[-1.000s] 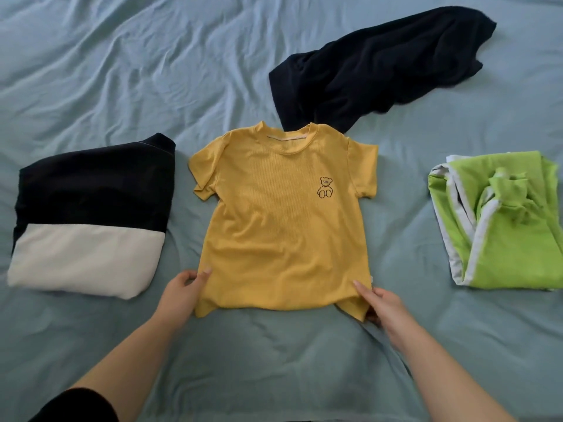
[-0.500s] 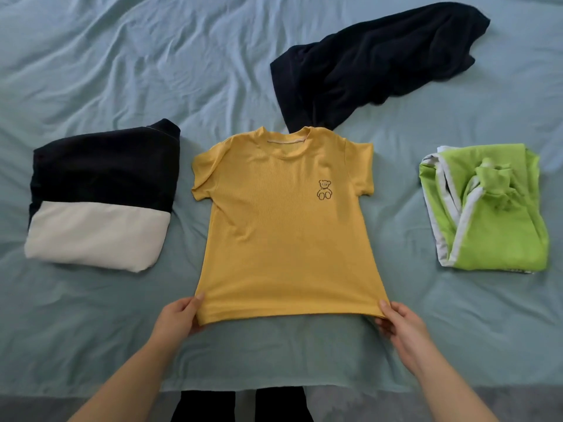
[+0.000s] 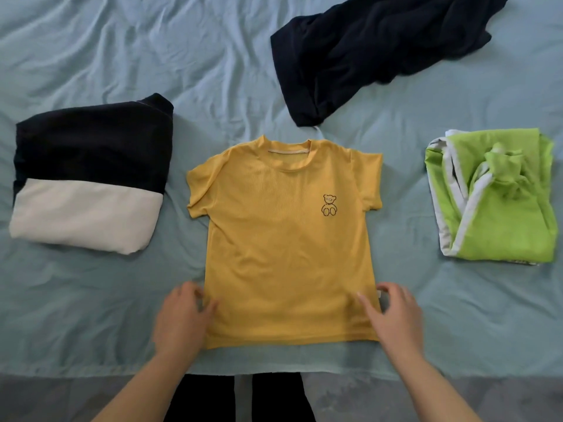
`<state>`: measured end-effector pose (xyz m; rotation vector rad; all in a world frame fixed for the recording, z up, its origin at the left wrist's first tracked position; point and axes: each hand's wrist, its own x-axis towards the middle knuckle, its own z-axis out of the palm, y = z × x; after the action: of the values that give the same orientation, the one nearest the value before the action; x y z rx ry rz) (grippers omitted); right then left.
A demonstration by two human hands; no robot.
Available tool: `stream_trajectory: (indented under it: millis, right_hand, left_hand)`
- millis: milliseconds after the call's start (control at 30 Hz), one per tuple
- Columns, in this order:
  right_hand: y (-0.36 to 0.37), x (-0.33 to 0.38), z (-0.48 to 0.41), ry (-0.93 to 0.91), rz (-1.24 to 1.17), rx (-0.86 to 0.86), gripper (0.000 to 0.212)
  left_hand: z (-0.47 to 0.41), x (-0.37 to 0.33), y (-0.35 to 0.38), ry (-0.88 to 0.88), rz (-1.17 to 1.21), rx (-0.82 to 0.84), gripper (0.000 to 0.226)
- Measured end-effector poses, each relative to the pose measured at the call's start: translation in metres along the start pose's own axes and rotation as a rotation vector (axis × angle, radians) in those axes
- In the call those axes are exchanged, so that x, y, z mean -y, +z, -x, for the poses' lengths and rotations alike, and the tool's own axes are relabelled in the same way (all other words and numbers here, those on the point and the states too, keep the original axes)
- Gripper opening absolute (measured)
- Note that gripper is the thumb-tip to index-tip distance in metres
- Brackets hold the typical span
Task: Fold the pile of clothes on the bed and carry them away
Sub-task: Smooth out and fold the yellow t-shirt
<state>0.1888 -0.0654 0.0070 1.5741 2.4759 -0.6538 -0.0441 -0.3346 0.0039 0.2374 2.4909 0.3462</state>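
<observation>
Maybe pinching T-shirt (image 3: pixel 286 239), left hand (image 3: pixel 182 318), right hand (image 3: pixel 396 318)

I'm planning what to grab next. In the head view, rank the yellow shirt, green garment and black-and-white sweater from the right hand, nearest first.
1. Yellow shirt: centre, held by the right hand.
2. Green garment: to the right.
3. Black-and-white sweater: far left.

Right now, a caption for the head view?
Left hand and right hand at the lower side edges of a yellow T-shirt flat on the bed.
</observation>
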Motion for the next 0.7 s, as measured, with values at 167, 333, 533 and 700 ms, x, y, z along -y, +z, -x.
stream_trajectory:
  millis: [167, 333, 533, 700]
  right_hand:
    - [0.053, 0.089, -0.018, -0.607, 0.256, 0.050, 0.054]
    - [0.066, 0.047, -0.017, -0.713, 0.570, 0.322, 0.067]
    - [0.038, 0.074, -0.022, -0.752, 0.532, 0.289, 0.071]
    - [0.038, 0.170, -0.085, -0.626, 0.219, 0.161, 0.044]
  left_hand:
    - [-0.028, -0.063, 0.034, 0.609, -0.283, -0.023, 0.086]
    - [-0.039, -0.010, 0.039, 0.641, -0.589, 0.214, 0.113]
    - [-0.041, -0.008, -0.001, 0.589, -0.325, 0.106, 0.089]
    - [-0.100, -0.048, -0.044, 0.063, 0.339, -0.099, 0.076]
